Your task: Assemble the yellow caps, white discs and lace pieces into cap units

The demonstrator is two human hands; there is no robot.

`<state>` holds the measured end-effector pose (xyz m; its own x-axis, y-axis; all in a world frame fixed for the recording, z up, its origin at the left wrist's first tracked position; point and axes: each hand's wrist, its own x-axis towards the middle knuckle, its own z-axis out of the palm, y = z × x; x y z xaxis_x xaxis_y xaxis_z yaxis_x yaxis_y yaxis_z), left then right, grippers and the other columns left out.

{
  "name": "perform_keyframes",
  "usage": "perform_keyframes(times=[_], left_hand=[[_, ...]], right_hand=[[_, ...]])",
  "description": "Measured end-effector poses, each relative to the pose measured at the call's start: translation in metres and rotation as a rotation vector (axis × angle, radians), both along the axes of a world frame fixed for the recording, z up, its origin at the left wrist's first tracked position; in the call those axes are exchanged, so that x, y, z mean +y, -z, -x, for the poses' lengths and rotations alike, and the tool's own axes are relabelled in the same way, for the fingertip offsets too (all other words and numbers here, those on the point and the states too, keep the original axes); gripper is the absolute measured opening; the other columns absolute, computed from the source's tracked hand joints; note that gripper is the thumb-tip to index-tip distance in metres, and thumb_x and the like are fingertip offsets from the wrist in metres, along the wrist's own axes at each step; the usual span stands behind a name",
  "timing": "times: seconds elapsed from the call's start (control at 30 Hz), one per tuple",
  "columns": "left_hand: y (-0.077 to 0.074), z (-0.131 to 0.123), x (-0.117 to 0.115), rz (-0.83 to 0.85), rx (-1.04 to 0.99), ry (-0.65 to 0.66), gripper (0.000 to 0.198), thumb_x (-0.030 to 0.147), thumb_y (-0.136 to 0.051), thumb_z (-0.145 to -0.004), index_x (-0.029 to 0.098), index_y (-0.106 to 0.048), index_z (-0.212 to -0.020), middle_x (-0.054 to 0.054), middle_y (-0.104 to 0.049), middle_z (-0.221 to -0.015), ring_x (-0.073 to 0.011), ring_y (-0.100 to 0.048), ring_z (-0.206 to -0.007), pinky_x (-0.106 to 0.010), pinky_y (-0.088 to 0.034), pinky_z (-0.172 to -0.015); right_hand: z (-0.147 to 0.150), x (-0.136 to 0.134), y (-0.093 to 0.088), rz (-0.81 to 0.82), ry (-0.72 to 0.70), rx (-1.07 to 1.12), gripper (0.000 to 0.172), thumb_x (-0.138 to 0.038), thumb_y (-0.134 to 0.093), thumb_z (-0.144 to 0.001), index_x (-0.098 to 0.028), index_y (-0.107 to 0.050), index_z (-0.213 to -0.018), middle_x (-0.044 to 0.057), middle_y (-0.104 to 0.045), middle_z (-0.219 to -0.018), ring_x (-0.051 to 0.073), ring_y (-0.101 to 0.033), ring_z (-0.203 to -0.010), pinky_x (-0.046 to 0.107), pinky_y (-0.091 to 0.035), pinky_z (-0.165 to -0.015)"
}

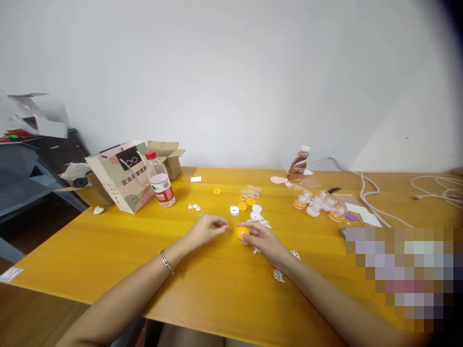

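My right hand [262, 240] holds an orange disc [242, 233] between thumb and fingers, tilted above the table. Just left of it is my left hand [209, 228], thumb and fingertips drawn together; whatever they pinch, if anything, is too small to make out. Beyond the hands lie a white disc [235, 210], more orange discs [242, 207] and clear plastic cups [250, 192]. White openwork pieces [278, 275] lie around my right wrist, partly hidden by it. Several small white pieces [194, 206] sit beyond my left hand, and a lone orange disc [216, 192] lies farther back.
The yellow table [202, 299] meets a pale wall. At the left stand a paper bag [132, 180], a water bottle [161, 183] and a cardboard box [170, 156]. To the right are a brown drink bottle [299, 164], clear-topped orange-and-white assemblies [320, 206] and white cables [369, 193].
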<state>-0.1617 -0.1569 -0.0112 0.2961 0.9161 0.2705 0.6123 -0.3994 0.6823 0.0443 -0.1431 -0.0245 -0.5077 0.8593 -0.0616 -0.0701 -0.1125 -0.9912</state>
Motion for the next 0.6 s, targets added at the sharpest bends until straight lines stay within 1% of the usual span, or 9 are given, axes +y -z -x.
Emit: perform_keyframes(times=[0.1,0.2,0.23,0.27,0.33,0.4,0.5,0.6], left_hand=[[-0.005,-0.007,-0.007,-0.005,-0.062,-0.019,0.019,0.028,-0.053,-0.078,0.015,-0.065,-0.085,-0.004,-0.068,-0.084,-0.0140,-0.062,-0.074,-0.022,-0.047,-0.068],[-0.010,-0.013,-0.013,-0.018,-0.129,-0.022,0.025,0.026,-0.053,-0.078,0.017,-0.060,-0.101,-0.003,-0.068,-0.084,-0.0135,-0.062,-0.075,-0.022,-0.047,-0.069],[-0.011,-0.014,-0.016,-0.020,-0.152,-0.020,0.026,0.025,-0.053,-0.078,0.018,-0.058,-0.103,-0.002,-0.068,-0.084,-0.0133,-0.062,-0.076,-0.022,-0.047,-0.069],[-0.012,-0.016,-0.017,-0.023,-0.171,-0.019,0.025,0.025,-0.053,-0.079,0.018,-0.059,-0.102,-0.002,-0.068,-0.084,-0.0132,-0.061,-0.076,-0.022,-0.047,-0.070],[-0.012,-0.019,-0.019,-0.034,-0.196,-0.011,0.016,0.025,-0.052,-0.080,0.018,-0.063,-0.090,-0.002,-0.067,-0.083,-0.0134,-0.061,-0.078,-0.023,-0.046,-0.074],[-0.011,-0.022,-0.019,-0.056,-0.225,0.009,0.014,0.024,-0.053,-0.079,0.017,-0.065,-0.080,-0.003,-0.066,-0.084,-0.0139,-0.060,-0.081,-0.025,-0.045,-0.078],[-0.009,-0.025,-0.018,-0.068,-0.262,0.031,0.011,0.023,-0.057,-0.077,0.016,-0.066,-0.077,-0.005,-0.064,-0.088,-0.0142,-0.058,-0.084,-0.026,-0.043,-0.082],[-0.007,-0.027,-0.017,-0.035,-0.258,0.020,0.011,0.024,-0.058,-0.076,0.016,-0.066,-0.076,-0.006,-0.062,-0.087,-0.0140,-0.058,-0.082,-0.026,-0.043,-0.079]], right_hand=[[0.000,0.000,0.001,-0.006,-0.025,0.015,0.041,-0.036,-0.068,-0.062,-0.021,-0.059,-0.099,0.003,-0.064,-0.082,0.014,-0.060,-0.074,0.034,-0.046,-0.077],[0.001,-0.001,0.001,-0.004,-0.055,0.026,0.042,-0.036,-0.068,-0.063,-0.022,-0.059,-0.101,0.003,-0.065,-0.087,0.016,-0.060,-0.080,0.036,-0.045,-0.082],[0.002,-0.001,0.001,-0.001,-0.061,0.025,0.042,-0.035,-0.068,-0.062,-0.023,-0.060,-0.101,0.003,-0.065,-0.087,0.016,-0.060,-0.080,0.036,-0.045,-0.082],[0.002,-0.002,0.001,0.005,-0.061,0.024,0.041,-0.035,-0.068,-0.062,-0.023,-0.060,-0.100,0.003,-0.065,-0.086,0.016,-0.060,-0.079,0.036,-0.045,-0.082],[0.004,-0.003,0.001,0.023,-0.057,0.023,0.040,-0.034,-0.069,-0.061,-0.022,-0.061,-0.098,0.002,-0.065,-0.083,0.015,-0.060,-0.076,0.036,-0.045,-0.080],[0.006,-0.006,0.001,0.035,-0.041,0.031,0.039,-0.033,-0.070,-0.060,-0.022,-0.060,-0.096,0.001,-0.065,-0.080,0.014,-0.060,-0.073,0.034,-0.046,-0.078],[0.008,-0.009,0.000,0.025,-0.023,0.043,0.037,-0.028,-0.071,-0.059,-0.021,-0.059,-0.093,-0.001,-0.063,-0.074,0.011,-0.058,-0.066,0.029,-0.046,-0.073],[0.009,-0.011,0.000,0.011,-0.033,0.039,0.034,-0.027,-0.071,-0.059,-0.020,-0.057,-0.090,-0.003,-0.061,-0.068,0.010,-0.057,-0.062,0.027,-0.045,-0.069]])
